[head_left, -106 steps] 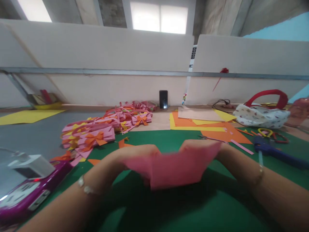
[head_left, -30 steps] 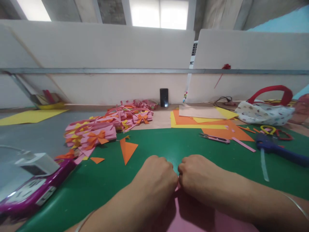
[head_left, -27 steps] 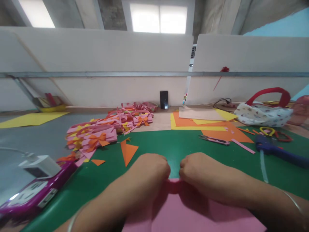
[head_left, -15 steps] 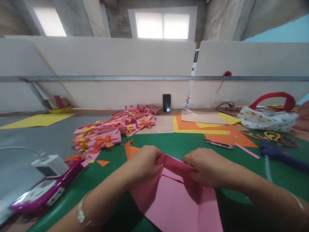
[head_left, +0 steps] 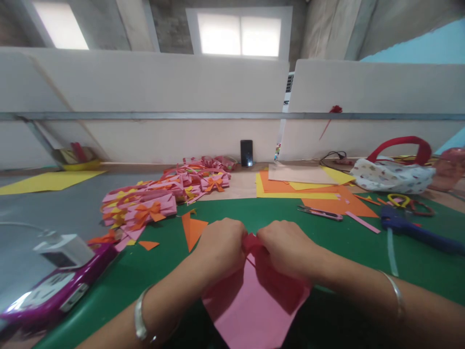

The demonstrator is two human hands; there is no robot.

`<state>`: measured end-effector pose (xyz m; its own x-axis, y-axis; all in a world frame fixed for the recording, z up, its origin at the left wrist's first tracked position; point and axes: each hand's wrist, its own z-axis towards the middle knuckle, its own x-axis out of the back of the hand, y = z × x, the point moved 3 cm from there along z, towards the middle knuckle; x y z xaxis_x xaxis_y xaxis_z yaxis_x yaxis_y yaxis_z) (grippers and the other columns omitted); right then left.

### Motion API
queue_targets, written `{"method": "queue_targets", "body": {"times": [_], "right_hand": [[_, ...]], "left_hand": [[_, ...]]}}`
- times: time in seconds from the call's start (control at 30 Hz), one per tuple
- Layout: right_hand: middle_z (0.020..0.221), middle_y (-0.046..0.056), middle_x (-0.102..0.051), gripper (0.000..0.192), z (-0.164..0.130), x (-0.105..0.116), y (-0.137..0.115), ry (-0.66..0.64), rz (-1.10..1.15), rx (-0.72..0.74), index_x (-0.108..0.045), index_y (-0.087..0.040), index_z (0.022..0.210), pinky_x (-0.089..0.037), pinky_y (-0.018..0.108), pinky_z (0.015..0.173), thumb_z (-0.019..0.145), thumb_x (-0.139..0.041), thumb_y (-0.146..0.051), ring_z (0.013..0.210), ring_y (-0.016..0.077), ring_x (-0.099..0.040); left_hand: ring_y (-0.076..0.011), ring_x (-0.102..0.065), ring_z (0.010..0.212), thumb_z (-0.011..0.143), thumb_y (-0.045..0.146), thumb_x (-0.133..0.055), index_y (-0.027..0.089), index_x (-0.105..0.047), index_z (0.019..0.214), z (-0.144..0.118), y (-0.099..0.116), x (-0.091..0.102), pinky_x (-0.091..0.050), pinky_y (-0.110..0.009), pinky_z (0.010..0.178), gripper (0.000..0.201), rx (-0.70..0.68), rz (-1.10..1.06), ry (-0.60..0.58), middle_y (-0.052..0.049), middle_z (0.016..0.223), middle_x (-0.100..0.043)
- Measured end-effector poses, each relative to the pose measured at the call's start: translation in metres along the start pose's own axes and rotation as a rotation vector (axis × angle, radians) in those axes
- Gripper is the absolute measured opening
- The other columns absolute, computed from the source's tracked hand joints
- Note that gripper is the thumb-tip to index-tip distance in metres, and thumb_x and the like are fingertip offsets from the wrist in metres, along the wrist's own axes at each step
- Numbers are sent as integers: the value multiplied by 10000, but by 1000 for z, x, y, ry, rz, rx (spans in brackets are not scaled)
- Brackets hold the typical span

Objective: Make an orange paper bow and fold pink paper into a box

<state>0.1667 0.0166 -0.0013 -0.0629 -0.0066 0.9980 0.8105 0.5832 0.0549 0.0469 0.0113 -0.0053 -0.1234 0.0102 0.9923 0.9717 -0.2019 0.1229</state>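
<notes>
A pink sheet of paper [head_left: 250,310] lies partly folded on the green mat [head_left: 348,242] in front of me. My left hand [head_left: 220,245] pinches its far edge from the left. From the right, my right hand [head_left: 285,247] pinches the same edge, and the fingers of both hands almost meet at the top fold. The paper's side flaps are drawn inward so the sheet narrows toward my hands. A bangle sits on each wrist.
A heap of pink paper pieces with orange bows [head_left: 152,198] lies at the left. Orange scraps [head_left: 192,228], orange and yellow sheets [head_left: 301,191], a craft knife [head_left: 319,213], a blue glue gun [head_left: 410,228], scissors [head_left: 403,199], a printed bag [head_left: 394,174], a phone [head_left: 246,152] and a purple device [head_left: 51,291] surround the mat.
My hands lifted off the pressed crease, spread apart with the far edge raised, then came together again, drawing the sides of the pink sheet inward.
</notes>
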Motion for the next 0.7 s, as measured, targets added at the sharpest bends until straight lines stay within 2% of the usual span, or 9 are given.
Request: {"method": "queue_targets", "body": {"times": [0.17,0.23,0.3,0.37,0.43,0.47,0.57,0.67,0.7], "right_hand": [[671,72,-671,153,-1,1,5,35,76,-3,-645,-172,691,-231,253,449,730,-497,-175,618,211,-623],[641,58,-649,126,2,1,13,50,135,-33,-621,-168,662,-206,257,447,705,-504,-158,590,190,-596],[593,32,-610,96,7,1,26,142,289,-100,-582,-165,591,-209,253,455,647,-513,-128,575,165,-555],[570,7,-572,81,13,1,42,282,597,-177,-551,-164,553,-248,238,469,607,-512,-119,587,150,-525],[622,3,-589,82,20,-1,57,367,892,-227,-574,-162,614,-312,220,486,617,-495,-137,616,146,-533],[678,10,-613,131,24,-2,63,381,991,-246,-596,-158,696,-348,216,497,629,-485,-146,634,148,-548],[831,62,-650,331,30,-8,72,408,1126,-312,-574,-131,963,-423,231,511,656,-454,-159,670,165,-591],[832,82,-656,364,33,-13,68,441,1222,-336,-558,-113,991,-450,245,508,653,-432,-153,657,172,-600],[817,78,-657,347,34,-15,66,447,1242,-330,-566,-115,963,-455,244,510,648,-425,-148,648,168,-600]], "left_hand": [[-122,-449,515,680,267,-461,186,-518,511,1,1,0,-273,-238,470,196,-161,-318,-98,15,513,-523],[-130,-479,547,736,350,-448,174,-573,580,4,-4,7,-301,-230,476,266,-124,-566,-133,8,555,-562],[-143,-533,614,772,392,-427,157,-614,742,9,-16,16,-358,-230,517,302,9,-864,-26,-15,655,-622],[-150,-579,707,786,368,-423,147,-589,911,14,-33,21,-423,-244,607,304,145,-1166,186,-44,785,-652],[-159,-601,763,775,327,-440,142,-551,968,20,-46,18,-458,-286,689,289,213,-1374,338,-73,880,-647],[-169,-607,783,754,291,-464,139,-536,985,22,-49,14,-465,-313,722,286,207,-1396,343,-84,898,-644],[-216,-598,899,599,131,-595,134,-527,1008,26,-38,-2,-447,-377,822,414,77,-1256,195,-96,952,-639],[-237,-581,973,549,109,-673,180,-483,1099,19,-7,-14,-446,-383,848,586,-160,-1218,-9,-88,1075,-610],[-241,-563,1011,554,132,-699,189,-468,1118,16,2,-14,-440,-374,863,612,-224,-1224,9,-90,1122,-590]]}}
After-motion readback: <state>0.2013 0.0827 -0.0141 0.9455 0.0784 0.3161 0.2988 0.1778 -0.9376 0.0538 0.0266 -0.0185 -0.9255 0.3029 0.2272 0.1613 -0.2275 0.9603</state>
